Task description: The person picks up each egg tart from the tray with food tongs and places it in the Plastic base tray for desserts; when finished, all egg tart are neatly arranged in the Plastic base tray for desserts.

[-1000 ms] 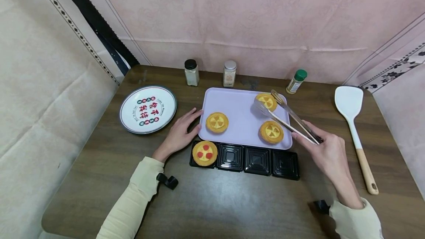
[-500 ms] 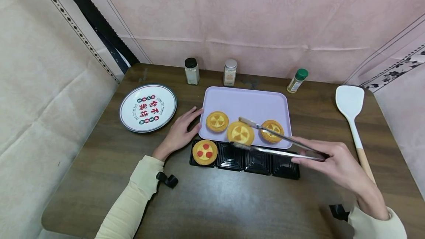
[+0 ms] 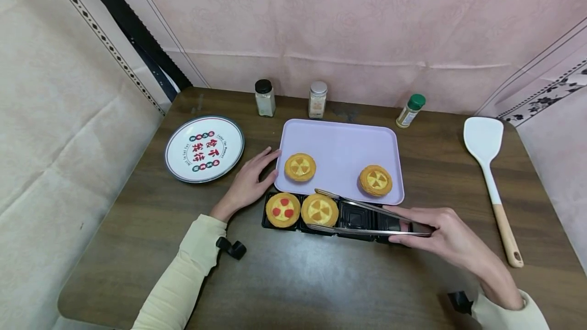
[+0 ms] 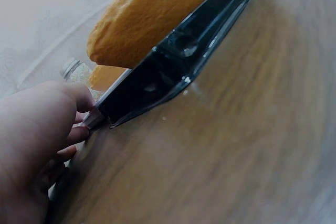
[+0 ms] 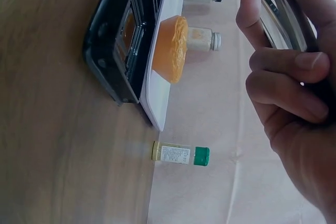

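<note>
Since a second ago I've carried the tart [image 3: 319,210] off the far corner of the lilac tray [image 3: 339,139] into the second cup of the black mould [image 3: 394,228], beside the red-dotted one [image 3: 283,210]. My right hand [image 3: 440,233] pinches the tongs [image 3: 362,218] around it; my left hand [image 3: 247,182] lies flat against the tray's edge. If I let go unevenly, a blade could drag the tart crooked onto the rim.
</note>
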The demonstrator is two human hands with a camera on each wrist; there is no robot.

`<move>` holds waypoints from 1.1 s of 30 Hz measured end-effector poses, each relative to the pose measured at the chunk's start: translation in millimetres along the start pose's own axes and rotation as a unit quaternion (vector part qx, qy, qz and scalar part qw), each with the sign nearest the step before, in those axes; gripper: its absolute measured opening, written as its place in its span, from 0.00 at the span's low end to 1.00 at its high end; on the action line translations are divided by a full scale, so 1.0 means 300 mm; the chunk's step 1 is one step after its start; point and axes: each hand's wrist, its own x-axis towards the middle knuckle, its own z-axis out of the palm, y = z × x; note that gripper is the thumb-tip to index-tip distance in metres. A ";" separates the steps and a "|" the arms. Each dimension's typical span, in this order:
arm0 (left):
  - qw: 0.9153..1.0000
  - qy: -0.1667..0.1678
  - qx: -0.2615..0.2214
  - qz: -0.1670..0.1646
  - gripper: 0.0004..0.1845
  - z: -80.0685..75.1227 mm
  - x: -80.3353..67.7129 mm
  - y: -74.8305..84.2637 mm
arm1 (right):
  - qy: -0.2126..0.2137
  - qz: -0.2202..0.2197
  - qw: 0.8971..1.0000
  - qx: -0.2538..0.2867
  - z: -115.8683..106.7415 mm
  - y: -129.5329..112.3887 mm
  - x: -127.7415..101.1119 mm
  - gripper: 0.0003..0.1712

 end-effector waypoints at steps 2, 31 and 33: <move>1.000 -0.001 0.000 -0.001 0.28 -0.001 -0.001 0.001 | -0.002 0.000 1.000 -0.001 0.003 0.001 0.000 0.30; 1.000 0.000 0.002 0.002 0.28 0.001 0.001 -0.001 | -0.016 -0.006 1.000 0.005 0.024 0.017 -0.001 0.30; 1.000 0.001 0.002 0.002 0.28 0.002 0.001 -0.002 | -0.016 -0.004 1.000 0.007 0.024 0.018 -0.001 0.29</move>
